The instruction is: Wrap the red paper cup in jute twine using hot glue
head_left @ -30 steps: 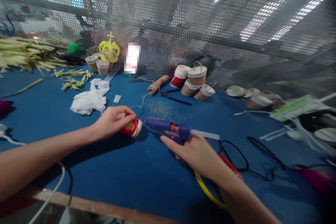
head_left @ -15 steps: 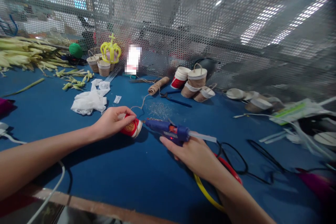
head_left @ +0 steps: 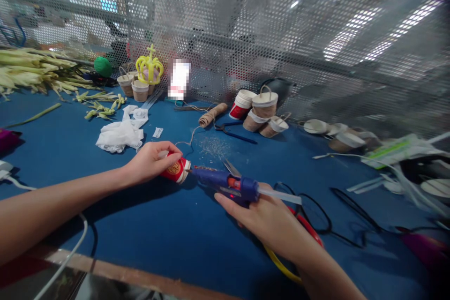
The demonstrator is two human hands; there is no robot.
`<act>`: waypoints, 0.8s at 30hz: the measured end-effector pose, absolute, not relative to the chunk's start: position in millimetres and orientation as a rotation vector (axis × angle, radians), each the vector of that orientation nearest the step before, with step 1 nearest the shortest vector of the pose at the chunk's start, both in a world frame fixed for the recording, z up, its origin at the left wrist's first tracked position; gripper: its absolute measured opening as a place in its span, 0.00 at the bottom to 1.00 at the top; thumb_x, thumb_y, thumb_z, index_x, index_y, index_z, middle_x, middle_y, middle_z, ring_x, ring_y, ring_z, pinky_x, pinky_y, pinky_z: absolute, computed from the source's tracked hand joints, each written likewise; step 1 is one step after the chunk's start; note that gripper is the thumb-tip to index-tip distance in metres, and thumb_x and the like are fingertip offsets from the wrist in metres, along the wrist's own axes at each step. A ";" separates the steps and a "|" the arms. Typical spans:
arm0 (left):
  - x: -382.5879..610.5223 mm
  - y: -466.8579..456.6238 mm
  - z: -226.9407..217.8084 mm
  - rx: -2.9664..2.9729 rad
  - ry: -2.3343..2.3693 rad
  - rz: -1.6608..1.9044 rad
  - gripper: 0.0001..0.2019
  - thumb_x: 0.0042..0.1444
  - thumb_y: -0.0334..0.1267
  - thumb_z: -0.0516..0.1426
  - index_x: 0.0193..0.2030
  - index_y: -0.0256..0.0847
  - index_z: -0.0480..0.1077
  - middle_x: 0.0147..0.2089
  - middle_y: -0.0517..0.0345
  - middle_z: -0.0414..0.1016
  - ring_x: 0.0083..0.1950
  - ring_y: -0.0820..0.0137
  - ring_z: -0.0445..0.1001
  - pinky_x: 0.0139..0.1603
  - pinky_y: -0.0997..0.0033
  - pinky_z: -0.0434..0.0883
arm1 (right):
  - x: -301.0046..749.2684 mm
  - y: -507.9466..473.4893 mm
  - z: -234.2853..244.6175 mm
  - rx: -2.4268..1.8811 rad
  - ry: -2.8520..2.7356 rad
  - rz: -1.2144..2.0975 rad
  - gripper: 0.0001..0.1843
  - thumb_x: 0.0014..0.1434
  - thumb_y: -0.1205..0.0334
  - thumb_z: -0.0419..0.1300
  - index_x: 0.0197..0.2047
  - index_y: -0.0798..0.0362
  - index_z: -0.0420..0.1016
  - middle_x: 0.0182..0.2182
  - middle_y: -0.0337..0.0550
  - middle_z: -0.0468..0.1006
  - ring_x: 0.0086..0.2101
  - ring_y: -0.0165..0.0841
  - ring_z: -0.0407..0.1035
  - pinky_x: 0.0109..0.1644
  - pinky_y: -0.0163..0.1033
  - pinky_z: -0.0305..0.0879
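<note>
My left hand [head_left: 153,161] is closed around a small red paper cup [head_left: 175,170] with a gold emblem, tipped on its side with its white rim to the right. Twine [head_left: 191,137] runs from a brown roll [head_left: 213,115] down to the cup. In my right hand [head_left: 262,218] is a blue glue gun [head_left: 225,183], a clear glue stick [head_left: 281,193] poking from its back and a small red light lit. Its nozzle is at the cup's rim; whether it touches I cannot tell. Scissor blades [head_left: 231,168] show just behind the gun.
Twine-wrapped cups [head_left: 264,103] and a stack of paper cups [head_left: 242,103] stand at the back. Pliers [head_left: 236,133], crumpled white tissue [head_left: 120,137], dried husks [head_left: 31,72] and a yellow crown [head_left: 149,66] lie around. Black cables [head_left: 316,211] are at right; a perforated metal screen [head_left: 218,18] rises behind.
The glue gun has shifted slightly right and down at its back, uncovering the scissor blades. Its nozzle stays by the cup's rim. My left hand and the cup have hardly moved.
</note>
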State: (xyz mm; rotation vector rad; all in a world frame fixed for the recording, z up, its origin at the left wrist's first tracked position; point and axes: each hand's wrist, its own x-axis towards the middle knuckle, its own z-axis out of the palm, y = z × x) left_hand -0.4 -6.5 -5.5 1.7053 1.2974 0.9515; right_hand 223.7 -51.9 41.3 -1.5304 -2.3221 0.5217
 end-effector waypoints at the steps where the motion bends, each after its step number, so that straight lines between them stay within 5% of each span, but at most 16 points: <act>1: -0.4 -6.5 -5.4 1.703 1.305 0.949 0.12 0.50 0.44 0.54 0.32 0.36 0.71 0.30 0.55 0.75 0.29 0.70 0.70 0.29 0.74 0.67 | 223.3 -52.7 42.1 -1.535 -2.326 0.538 0.12 0.55 0.57 0.53 0.25 0.53 0.69 0.17 0.37 0.67 0.20 0.28 0.60 0.25 0.34 0.59; 24: -0.5 -5.5 -9.1 1.679 1.297 0.953 0.12 0.50 0.43 0.54 0.33 0.35 0.70 0.30 0.56 0.74 0.29 0.72 0.70 0.28 0.75 0.67 | 224.7 -53.8 39.8 -1.488 -2.307 0.482 0.12 0.54 0.57 0.54 0.22 0.51 0.70 0.21 0.39 0.71 0.24 0.32 0.65 0.31 0.37 0.61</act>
